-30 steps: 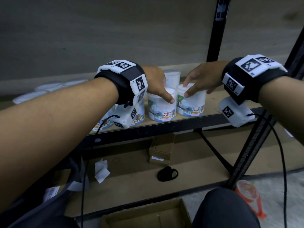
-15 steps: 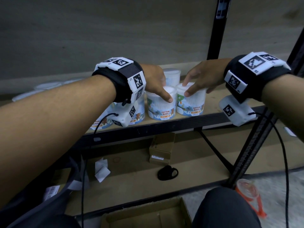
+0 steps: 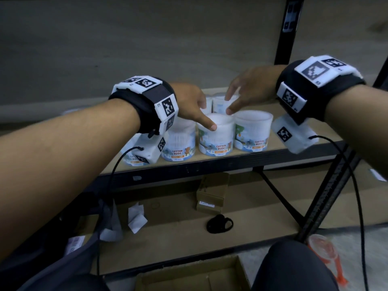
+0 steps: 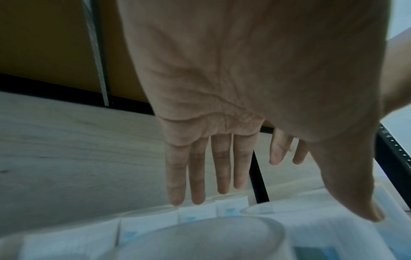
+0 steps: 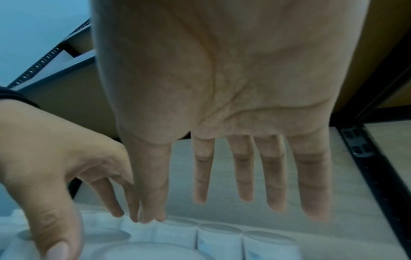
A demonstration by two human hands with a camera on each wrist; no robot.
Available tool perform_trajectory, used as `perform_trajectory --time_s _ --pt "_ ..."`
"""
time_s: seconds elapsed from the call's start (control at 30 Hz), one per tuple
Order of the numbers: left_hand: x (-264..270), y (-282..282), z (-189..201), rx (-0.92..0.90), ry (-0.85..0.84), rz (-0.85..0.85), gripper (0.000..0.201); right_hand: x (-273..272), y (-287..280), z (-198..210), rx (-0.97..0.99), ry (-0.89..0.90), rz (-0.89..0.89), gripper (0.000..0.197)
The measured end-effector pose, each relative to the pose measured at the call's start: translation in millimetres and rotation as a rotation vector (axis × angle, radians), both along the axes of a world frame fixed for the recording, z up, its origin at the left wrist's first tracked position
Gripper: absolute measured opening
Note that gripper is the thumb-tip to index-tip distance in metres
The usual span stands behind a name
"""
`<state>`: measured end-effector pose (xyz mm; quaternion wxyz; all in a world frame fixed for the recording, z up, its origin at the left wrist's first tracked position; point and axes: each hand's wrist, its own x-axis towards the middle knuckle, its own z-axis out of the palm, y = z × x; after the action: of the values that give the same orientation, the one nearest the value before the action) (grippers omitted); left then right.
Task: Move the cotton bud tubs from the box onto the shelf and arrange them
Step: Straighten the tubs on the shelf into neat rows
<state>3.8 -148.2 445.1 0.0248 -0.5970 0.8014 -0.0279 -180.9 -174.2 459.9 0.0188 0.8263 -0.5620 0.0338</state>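
While tubs [image 3: 216, 135] stood on shelf [image 3: 294, 141], both hands' fingers [image 4: 198, 176] hung spread, gripping nothing; arranging step, next likely nudging rows straight.

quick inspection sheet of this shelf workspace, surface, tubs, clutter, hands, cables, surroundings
surface: wooden shelf board on a black metal frame, tubs near its front edge.
job's things: cotton bud tubs upright; front row side by side, labels forward, more behind; open cardboard box at the bottom of the view, contents not visible.
clutter: lower shelf holds a small brown carton, white paper scraps and a black object.
grippers: left hand with thumb on a front tub's lid; right hand spread above the tubs; neither grips.
cables: black cable hangs from each wrist unit.
surroundings: orange object on the floor at right.
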Motion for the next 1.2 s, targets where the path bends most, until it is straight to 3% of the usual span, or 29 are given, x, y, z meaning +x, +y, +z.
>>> perform_trajectory --time_s 0.53,0.83,1.2 --pt "169.1 41.0 23.9 -0.075 -0.012 0.206 0.06 178.5 5.1 16.8 -0.056 0.067 0.217 0.043" --pt "260.6 40.1 -0.2 -0.065 0.06 0.35 0.063 263.5 -4.1 1.5 0.006 0.079 0.335 0.052" --pt "327.9 23.1 -27.6 -0.077 0.088 0.388 0.071 326.3 -31.8 -8.4 0.219 0.05 0.307 0.071"
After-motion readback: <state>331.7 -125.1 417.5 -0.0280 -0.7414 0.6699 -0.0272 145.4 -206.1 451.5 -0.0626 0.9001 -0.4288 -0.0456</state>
